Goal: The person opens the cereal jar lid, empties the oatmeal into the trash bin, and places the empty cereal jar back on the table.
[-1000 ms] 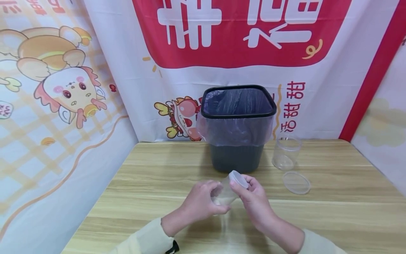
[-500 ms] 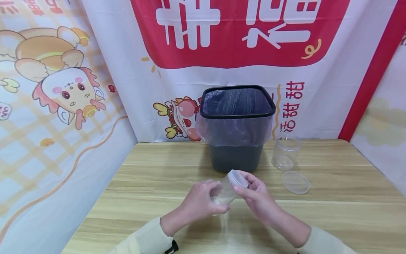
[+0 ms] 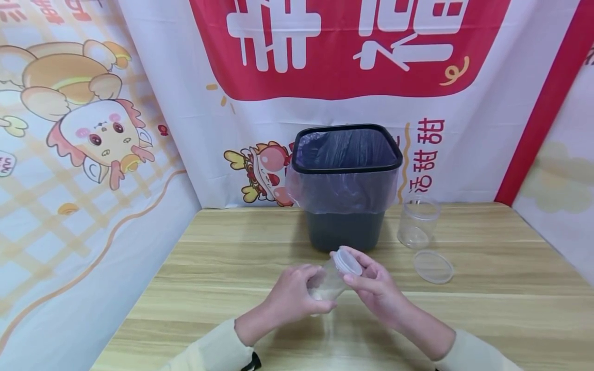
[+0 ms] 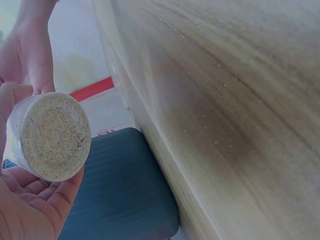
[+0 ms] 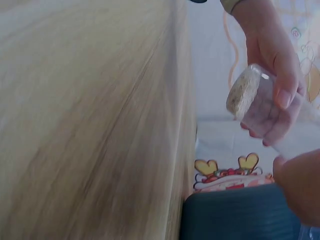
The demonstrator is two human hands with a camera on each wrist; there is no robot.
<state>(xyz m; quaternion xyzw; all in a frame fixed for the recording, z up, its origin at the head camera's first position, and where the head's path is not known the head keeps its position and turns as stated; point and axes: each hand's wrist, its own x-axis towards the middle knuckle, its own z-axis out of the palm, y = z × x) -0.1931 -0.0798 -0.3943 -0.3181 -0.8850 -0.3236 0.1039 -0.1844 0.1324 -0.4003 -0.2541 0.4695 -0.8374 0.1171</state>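
Above the table [image 3: 213, 252], in front of the bin [image 3: 345, 229], with curled fingers of the left hand [image 3: 292, 294] and a thumb-and-finger pinch of the right hand [image 3: 377, 283], holds the tilted jar [image 3: 331, 282] by body and lid [image 3: 349, 261]. Best to turn evenly without spilling the grains [image 4: 57, 137].

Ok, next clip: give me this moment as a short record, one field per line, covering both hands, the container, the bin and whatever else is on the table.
Left hand: left hand gripping the held jar around its body
Right hand: right hand holding the jar's lid
Held jar: clear, tilted, lid end toward the right hand
Contents: pale, flaky material at the base
Bin: dark bin with a clear liner, upright behind the hands
Also on table: second clear jar, upright, unlidded; loose lid lying flat nearby
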